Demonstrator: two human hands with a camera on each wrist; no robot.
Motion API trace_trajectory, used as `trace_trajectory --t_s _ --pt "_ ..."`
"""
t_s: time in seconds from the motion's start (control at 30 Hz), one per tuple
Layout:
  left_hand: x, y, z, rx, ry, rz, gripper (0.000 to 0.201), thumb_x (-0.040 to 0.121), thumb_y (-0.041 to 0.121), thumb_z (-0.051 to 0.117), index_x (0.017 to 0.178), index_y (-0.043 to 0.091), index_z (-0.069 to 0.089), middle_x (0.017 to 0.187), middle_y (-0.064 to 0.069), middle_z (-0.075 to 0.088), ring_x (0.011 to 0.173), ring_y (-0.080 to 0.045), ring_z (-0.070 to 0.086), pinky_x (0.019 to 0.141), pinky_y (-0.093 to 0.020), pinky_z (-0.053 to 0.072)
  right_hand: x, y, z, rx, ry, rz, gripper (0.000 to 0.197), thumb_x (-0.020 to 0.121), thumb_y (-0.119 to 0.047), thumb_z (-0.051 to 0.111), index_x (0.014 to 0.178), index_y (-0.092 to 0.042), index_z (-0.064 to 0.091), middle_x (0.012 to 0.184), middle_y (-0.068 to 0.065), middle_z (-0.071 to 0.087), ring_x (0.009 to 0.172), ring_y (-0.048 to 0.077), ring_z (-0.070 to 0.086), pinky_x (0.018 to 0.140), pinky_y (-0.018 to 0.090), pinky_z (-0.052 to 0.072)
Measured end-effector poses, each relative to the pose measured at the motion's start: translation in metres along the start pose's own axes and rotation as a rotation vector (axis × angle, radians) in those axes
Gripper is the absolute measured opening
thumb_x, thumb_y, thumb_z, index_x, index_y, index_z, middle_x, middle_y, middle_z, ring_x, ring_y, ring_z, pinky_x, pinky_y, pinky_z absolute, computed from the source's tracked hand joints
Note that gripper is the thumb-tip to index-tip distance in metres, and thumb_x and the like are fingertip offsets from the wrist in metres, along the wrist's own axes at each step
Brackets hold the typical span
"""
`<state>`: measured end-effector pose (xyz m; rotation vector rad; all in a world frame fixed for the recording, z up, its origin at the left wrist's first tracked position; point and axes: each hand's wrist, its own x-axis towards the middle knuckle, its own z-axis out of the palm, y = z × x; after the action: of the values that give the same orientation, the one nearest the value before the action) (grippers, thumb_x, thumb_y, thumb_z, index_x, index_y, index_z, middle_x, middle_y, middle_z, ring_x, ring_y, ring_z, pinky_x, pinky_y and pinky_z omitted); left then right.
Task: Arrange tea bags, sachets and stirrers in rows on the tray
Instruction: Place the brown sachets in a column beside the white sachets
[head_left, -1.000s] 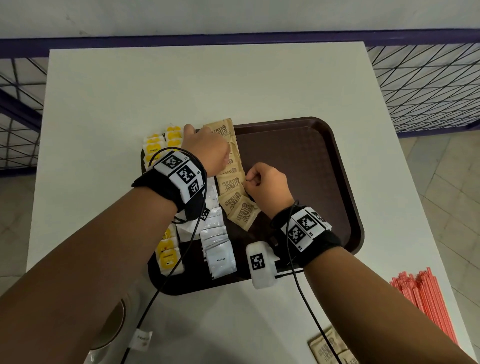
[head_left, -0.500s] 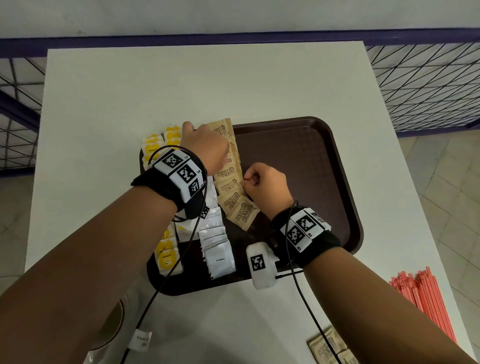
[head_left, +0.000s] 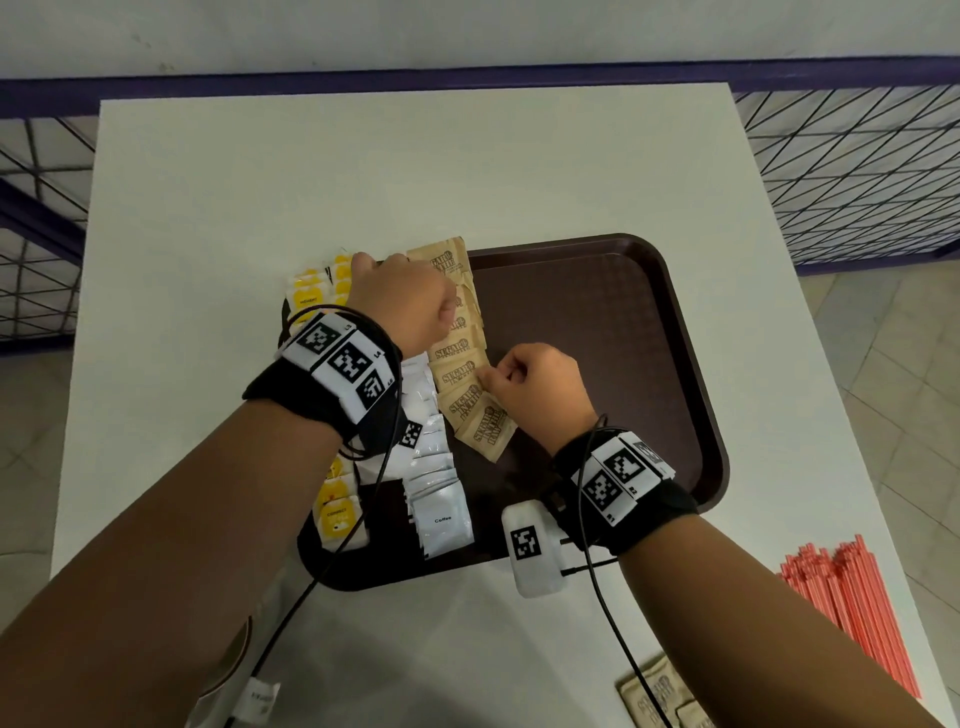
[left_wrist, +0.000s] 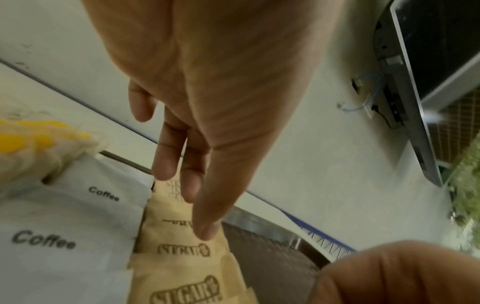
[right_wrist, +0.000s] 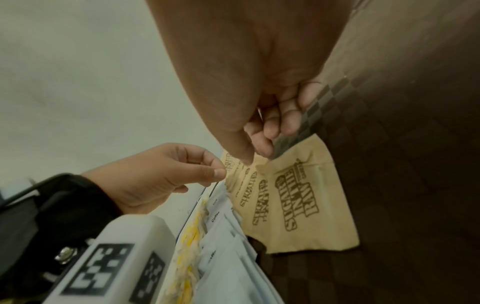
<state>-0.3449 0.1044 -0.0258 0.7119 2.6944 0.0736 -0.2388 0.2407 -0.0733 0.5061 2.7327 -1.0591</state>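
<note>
Brown sugar sachets (head_left: 460, 371) in a row — right hand (head_left: 540, 389) fingers (right_wrist: 263, 144) pinch one, left hand (head_left: 402, 306) pinches farther ones.

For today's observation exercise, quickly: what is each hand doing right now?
Left hand: fingertips on the far sugar sachets; grip cannot be told.
Right hand: pinching the edge of a middle sugar sachet.

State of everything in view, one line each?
tray, on table, right half bare
tea bags, row at tray's left edge
coffee sachets, overlapped row beside them
sugar sachets, third row, nearest one askew
stirrers, on table, off tray
left hand, pinches sugar row's far end
right hand, pinches a sugar sachet
</note>
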Motion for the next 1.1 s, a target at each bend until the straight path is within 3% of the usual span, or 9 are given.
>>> trace_trajectory --t_s 0.1,0.27,0.43,0.6,0.73,0.83,0.93,1.1 --pt "-0.01 0.004 0.005 -0.01 -0.036 0.003 0.007 0.078 0.036 0.067 0.077 0.029 0.066 0.085 0.013 0.058 0.102 -0.017 0.049 0.092 -0.043 0.026 -0.005 -0.005 -0.003 -0.074 -0.076 0.053 0.031 0.076 -0.048 0.067 0.061 -0.026 0.052 0.065 -0.012 0.051 0.076 0.013 0.057 0.086 0.041 0.045" --pt "-0.015 0.012 0.018 0.089 -0.052 0.027 0.013 0.075 0.038 0.071 0.08 0.028 0.064 0.094 0.009 0.059 0.102 -0.02 0.048 0.088 -0.043 0.026 -0.009 -0.01 -0.005 -0.146 -0.105 0.092 0.028 0.082 -0.039 0.063 0.06 -0.026 0.05 0.062 -0.013 0.05 0.077 0.012 0.053 0.092 0.037 0.034" --pt "-0.014 0.013 0.017 0.097 -0.044 -0.001 0.009 0.085 0.035 0.06 0.08 0.029 0.064 0.092 0.009 0.062 0.102 -0.019 0.047 0.088 -0.043 0.026 -0.011 -0.009 -0.006 -0.1 -0.057 0.1 0.024 0.084 -0.035 0.059 0.063 -0.025 0.053 0.069 -0.01 0.058 0.078 0.013 0.056 0.09 0.037 0.029" --pt "-0.013 0.015 0.019 0.114 -0.031 -0.011 0.02 0.09 0.027 0.046 0.087 0.025 0.066 0.094 0.006 0.061 0.101 -0.021 0.047 0.089 -0.044 0.027 -0.011 -0.007 -0.006 -0.091 -0.038 0.12 0.024 0.083 -0.037 0.059 0.062 -0.027 0.054 0.061 -0.013 0.053 0.079 0.011 0.056 0.09 0.038 0.028" --pt "-0.01 0.013 0.018 0.113 0.001 -0.013 0.022 0.091 0.029 0.047 0.088 0.025 0.068 0.094 0.006 0.062 0.101 -0.021 0.048 0.088 -0.044 0.027 -0.013 -0.007 -0.008 -0.128 -0.023 0.11 0.03 0.081 -0.05 0.06 0.064 -0.025 0.057 0.061 -0.012 0.055 0.076 0.009 0.056 0.087 0.037 0.029" --pt "-0.011 0.011 0.016 0.081 -0.003 -0.018 0.015 0.084 0.041 0.06 0.082 0.029 0.069 0.093 0.01 0.062 0.103 -0.019 0.047 0.089 -0.044 0.026 -0.019 0.003 -0.017 -0.155 -0.036 0.091 0.036 0.076 -0.061 0.06 0.07 -0.025 0.059 0.064 -0.012 0.055 0.075 0.006 0.055 0.082 0.035 0.027" --pt "-0.014 0.013 0.018 0.092 -0.047 -0.009 0.019 0.077 0.049 0.067 0.08 0.03 0.067 0.092 0.012 0.06 0.104 -0.018 0.047 0.089 -0.044 0.025 -0.029 0.012 -0.022 -0.212 -0.133 0.06 0.024 0.075 -0.053 0.065 0.074 -0.03 0.058 0.074 -0.013 0.054 0.08 0.006 0.052 0.08 0.034 0.026" --pt "-0.014 0.014 0.024 0.066 -0.035 -0.009 0.014 0.076 0.044 0.071 0.077 0.03 0.066 0.091 0.012 0.062 0.101 -0.017 0.047 0.086 -0.043 0.025 -0.039 0.015 -0.018 -0.183 -0.136 0.043 0.017 0.082 -0.039 0.063 0.068 -0.033 0.056 0.08 -0.013 0.052 0.082 0.005 0.049 0.082 0.034 0.027"
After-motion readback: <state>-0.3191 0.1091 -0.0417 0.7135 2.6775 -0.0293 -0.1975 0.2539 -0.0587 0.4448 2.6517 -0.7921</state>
